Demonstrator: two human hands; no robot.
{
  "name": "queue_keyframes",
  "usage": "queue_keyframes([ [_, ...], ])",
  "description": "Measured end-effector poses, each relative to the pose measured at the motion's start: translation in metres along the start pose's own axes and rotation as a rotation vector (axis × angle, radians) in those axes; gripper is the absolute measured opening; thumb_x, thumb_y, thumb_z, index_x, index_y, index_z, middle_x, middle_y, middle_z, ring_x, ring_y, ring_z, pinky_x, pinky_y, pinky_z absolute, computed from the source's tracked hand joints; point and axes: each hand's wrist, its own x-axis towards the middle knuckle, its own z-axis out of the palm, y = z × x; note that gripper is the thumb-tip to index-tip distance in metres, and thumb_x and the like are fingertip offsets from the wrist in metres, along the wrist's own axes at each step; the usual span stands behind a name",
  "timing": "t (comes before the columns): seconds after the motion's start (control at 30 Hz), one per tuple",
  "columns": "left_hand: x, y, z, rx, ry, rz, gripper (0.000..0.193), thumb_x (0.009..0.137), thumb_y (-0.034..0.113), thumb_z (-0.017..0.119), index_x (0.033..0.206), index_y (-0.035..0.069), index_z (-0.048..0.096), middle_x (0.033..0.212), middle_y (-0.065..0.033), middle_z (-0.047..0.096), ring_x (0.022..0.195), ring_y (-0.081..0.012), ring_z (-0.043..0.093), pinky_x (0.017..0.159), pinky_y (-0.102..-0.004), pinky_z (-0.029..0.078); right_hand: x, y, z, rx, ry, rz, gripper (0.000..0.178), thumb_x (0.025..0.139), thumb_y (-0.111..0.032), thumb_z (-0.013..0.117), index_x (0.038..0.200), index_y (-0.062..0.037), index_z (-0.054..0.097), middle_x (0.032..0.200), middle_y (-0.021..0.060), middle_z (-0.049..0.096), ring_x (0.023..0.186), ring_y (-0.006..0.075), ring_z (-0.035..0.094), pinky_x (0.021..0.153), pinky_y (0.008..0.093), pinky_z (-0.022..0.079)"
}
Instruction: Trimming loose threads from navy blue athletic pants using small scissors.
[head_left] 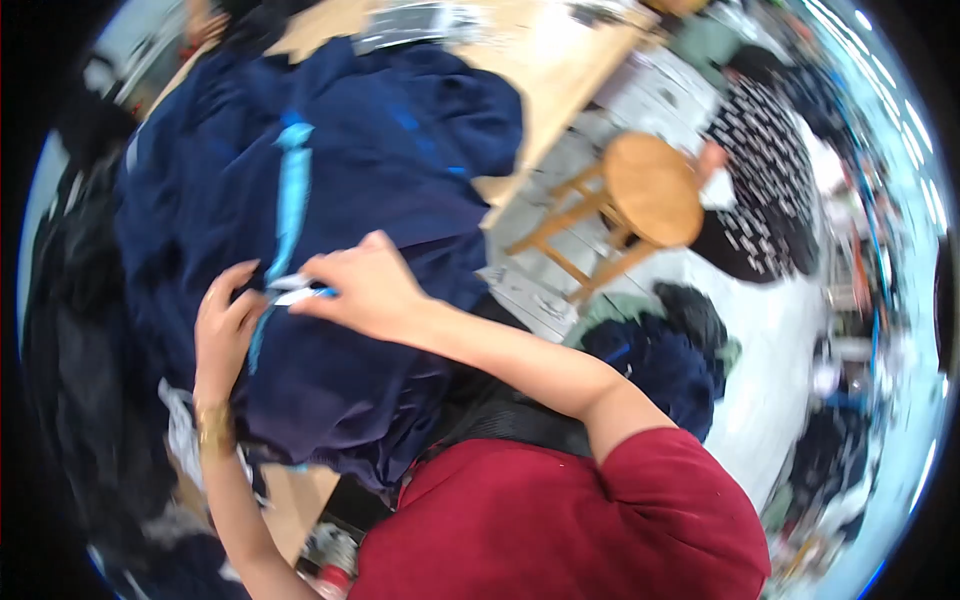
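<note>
A large navy garment [380,190] lies spread and wrinkled before me, with a light blue strip [292,195] running down its middle. My left hand [225,320], a gold-coloured band at its wrist, pinches the cloth at the strip's lower part. Close to those fingertips, my right hand [365,285] is closed around a small blue-and-white tool [292,292] that looks like thread snips. Its tip meets the strip near my left fingers. Motion blur hides whether the blades touch the cloth.
Under the garment is a wooden table [560,95], with a clear plastic packet [405,25] at its far side. Right of it stand a round wooden stool [650,185] and a person in a patterned top [765,150]. Dark clothes [650,365] are heaped nearer me; black cloth [90,380] hangs at left.
</note>
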Motion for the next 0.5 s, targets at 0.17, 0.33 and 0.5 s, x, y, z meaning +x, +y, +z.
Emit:
queue_keyframes([
  [0.17,0.004,0.014,-0.007,-0.096,-0.061,-0.1,0.008,0.078,-0.001,0.061,0.085,0.001,0.058,0.112,-0.01,0.058,0.102,-0.0274,0.055,0.086,-0.0314,0.043,-0.007,0.003,-0.01,0.017,0.059,0.018,0.035,0.077,-0.046,0.064,0.087,-0.0118,0.063,0.07,0.0038,0.062,0.069,0.0205,0.06,0.069,0.0349,0.033],
  [0.33,0.0,0.004,-0.013,-0.435,-0.09,-0.313,0.004,0.083,0.001,0.057,0.087,0.0,0.057,0.109,-0.0098,0.059,0.101,-0.0202,0.055,0.086,-0.0275,0.042,-0.006,0.002,-0.007,0.018,0.011,0.026,0.034,0.077,-0.045,0.064,0.086,-0.0117,0.064,0.071,0.0037,0.064,0.07,0.0201,0.061,0.07,0.0351,0.033],
  [0.5,0.002,0.002,-0.016,-0.697,0.055,-0.448,0.012,0.089,0.009,0.056,0.093,-0.001,0.061,0.106,-0.0053,0.061,0.093,-0.0113,0.056,0.083,-0.0239,0.043,-0.003,-0.002,-0.014,0.044,-0.023,0.016,0.03,0.076,-0.039,0.068,0.089,-0.0113,0.067,0.074,0.0055,0.066,0.063,0.022,0.062,0.062,0.0341,0.039],
])
